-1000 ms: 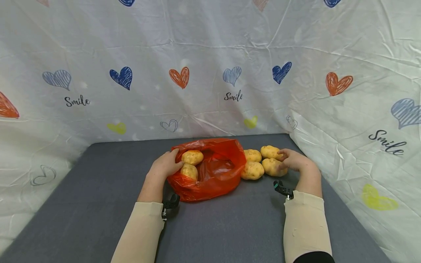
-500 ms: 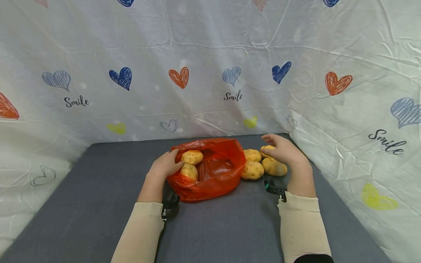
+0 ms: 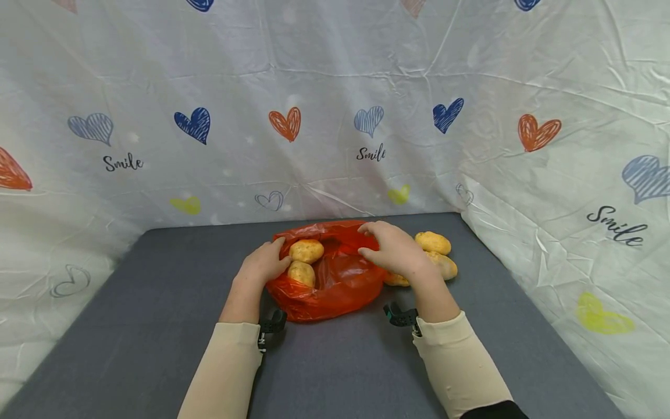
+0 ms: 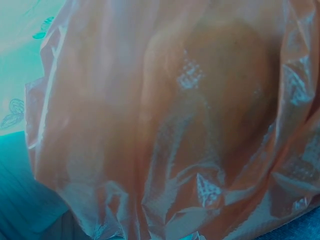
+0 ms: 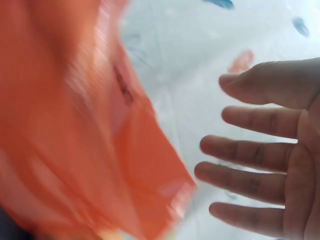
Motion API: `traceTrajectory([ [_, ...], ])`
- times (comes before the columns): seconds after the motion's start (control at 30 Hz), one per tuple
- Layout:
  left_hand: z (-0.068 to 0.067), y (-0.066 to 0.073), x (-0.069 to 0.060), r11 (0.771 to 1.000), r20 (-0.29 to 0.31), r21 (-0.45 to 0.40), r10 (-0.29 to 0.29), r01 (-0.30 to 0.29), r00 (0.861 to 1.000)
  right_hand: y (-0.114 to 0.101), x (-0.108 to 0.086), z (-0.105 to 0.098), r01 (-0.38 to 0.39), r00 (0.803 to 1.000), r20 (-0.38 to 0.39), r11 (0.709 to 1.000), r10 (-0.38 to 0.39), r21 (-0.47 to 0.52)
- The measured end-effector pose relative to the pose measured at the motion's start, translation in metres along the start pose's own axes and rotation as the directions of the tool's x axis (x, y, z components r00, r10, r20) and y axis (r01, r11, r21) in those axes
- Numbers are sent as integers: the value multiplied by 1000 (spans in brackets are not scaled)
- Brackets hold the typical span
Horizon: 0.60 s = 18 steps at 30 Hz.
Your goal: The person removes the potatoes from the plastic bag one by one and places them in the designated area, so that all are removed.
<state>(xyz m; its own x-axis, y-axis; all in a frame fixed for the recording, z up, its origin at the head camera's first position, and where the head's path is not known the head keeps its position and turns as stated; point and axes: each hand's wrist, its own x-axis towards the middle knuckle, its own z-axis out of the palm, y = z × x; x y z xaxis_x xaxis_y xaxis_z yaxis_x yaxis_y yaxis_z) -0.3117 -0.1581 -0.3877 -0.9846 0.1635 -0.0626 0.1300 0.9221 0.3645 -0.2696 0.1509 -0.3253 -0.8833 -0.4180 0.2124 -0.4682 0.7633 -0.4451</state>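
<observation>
A red plastic bag (image 3: 348,285) lies with its mouth facing up, and two potatoes (image 3: 306,251) show inside its left part. The left hand (image 3: 263,262) grips the bag's left rim, fingers behind it and thumb by the potatoes. Over the bag's right rim hovers the right hand (image 3: 395,249), its fingers spread and nothing held. In the right wrist view that hand (image 5: 265,150) has straight, parted fingers beside the red bag (image 5: 145,165). The left wrist view is filled by the bag's film (image 4: 100,150), with a rounded shape behind it.
Right of the bag lie several potatoes (image 3: 433,242), partly hidden by the right hand and forearm. They rest on a dark grey table (image 3: 131,326). A white curtain (image 3: 324,70) printed with hearts hangs behind and along the sides.
The right hand has left the rightmost potatoes and moved left to the bag's right rim, holding nothing. The left hand, the bag and the potatoes in it have stayed in place.
</observation>
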Motion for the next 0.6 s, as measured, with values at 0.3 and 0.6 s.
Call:
traceTrajectory([
  [0.3,1,0,-1,1000,-3,-4,0,0,1000,-28,14,51,38,999,14,998,-37,-41],
  [0.6,-3,3,-3,1000,-21,-3,19,-19,1000,-50,16,98,-21,1000,7,991,22,-129],
])
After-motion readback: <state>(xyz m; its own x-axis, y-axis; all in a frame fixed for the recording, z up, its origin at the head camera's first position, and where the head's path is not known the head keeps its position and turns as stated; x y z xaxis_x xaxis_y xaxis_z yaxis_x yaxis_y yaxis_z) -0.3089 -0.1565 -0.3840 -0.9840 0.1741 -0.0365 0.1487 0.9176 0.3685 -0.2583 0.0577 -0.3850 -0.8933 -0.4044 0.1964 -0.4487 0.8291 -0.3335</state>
